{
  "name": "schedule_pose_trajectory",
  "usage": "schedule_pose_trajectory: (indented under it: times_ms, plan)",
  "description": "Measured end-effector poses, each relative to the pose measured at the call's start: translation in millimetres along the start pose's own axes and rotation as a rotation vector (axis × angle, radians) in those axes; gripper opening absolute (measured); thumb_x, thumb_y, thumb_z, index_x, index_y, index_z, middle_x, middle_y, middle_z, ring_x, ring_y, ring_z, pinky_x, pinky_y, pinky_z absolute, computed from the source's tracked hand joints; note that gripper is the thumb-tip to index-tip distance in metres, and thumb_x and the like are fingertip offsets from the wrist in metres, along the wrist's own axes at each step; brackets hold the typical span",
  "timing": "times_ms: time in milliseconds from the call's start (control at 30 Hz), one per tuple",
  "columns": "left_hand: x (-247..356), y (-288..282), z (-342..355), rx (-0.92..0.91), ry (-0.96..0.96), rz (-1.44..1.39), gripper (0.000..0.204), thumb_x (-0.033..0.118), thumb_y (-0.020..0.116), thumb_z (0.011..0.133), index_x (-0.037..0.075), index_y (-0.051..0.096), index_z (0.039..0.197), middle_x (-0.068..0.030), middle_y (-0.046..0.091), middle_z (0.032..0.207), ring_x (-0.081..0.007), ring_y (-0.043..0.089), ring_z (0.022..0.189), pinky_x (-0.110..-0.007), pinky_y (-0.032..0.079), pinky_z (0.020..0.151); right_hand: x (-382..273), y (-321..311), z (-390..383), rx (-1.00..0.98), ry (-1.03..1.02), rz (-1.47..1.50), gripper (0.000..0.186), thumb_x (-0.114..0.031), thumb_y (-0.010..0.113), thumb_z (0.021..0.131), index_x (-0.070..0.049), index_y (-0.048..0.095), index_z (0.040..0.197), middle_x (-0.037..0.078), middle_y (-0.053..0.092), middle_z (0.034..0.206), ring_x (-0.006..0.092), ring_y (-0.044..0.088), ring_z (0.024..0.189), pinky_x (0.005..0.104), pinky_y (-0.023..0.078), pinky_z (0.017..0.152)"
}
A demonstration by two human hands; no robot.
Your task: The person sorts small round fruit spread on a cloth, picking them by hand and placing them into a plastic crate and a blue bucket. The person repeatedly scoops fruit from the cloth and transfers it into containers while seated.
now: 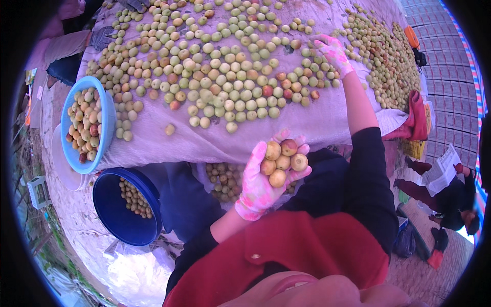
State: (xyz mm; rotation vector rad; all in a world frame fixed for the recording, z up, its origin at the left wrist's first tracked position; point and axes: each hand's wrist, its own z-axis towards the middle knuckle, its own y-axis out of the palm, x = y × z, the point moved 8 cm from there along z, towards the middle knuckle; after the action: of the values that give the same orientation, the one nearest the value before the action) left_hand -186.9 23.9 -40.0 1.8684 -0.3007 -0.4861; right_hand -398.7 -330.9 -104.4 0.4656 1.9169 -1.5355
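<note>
Fruit, five small round pieces in yellow and red, sits cupped in the left hand, whose pink-gloved fingers curl up around it near the body. Below lie a dark blue bucket and a light blue basin, both holding fruit. Farther out, the right hand reaches with fingers spread loosely over the fruit-strewn cloth, touching pieces there.

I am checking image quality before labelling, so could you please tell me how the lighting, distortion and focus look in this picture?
Head view: even, soft daylight with a bluish-pink cast and no hard shadows; fisheye bends the cloth-covered table toward a black rim; the left hand holding fruits is sharp, the right hand slightly soft, and the chin at the lower edge blurred.
</note>
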Motion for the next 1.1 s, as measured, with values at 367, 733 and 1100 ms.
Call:
schedule_pose_trajectory:
  times_ms: [367,733,1100]
  plan:
    - [-7.9,-2.4,-0.1,0.009,-0.036,0.010,0.058,0.053,0.042,0.100,0.016,0.040,0.145,-0.0155,0.043,0.148,-0.0344,0.045,0.133,-0.059,0.042,0.104,-59.0,63.4,-111.9,-0.141,-0.221,-0.405,0.026,-0.023,0.064,0.092,-0.007,0.068,0.111,0.014,0.068,0.103,0.0310,0.065,0.103,0.0404,0.051,0.088]
    - [-4.2,0.1,-0.8,-0.023,-0.020,-0.060,0.054,0.046,0.040,0.104,0.011,0.040,0.145,-0.0168,0.046,0.144,-0.0325,0.047,0.131,-0.055,0.049,0.100,-59.2,98.6,-105.9,-0.320,-0.015,-0.695,0.036,-0.038,0.063,0.088,-0.005,0.062,0.102,0.017,0.070,0.094,0.0361,0.068,0.091,0.0487,0.052,0.076]
    - [-7.5,-0.1,-0.3,0.003,-0.030,-0.021,0.054,0.048,0.042,0.103,0.012,0.041,0.144,-0.0123,0.049,0.141,-0.0277,0.050,0.129,-0.050,0.049,0.099,-119.3,160.9,-120.7,-0.298,-0.363,-0.684,0.033,-0.027,0.066,0.086,-0.010,0.061,0.115,0.013,0.062,0.100,0.0347,0.066,0.087,0.0472,0.052,0.072]
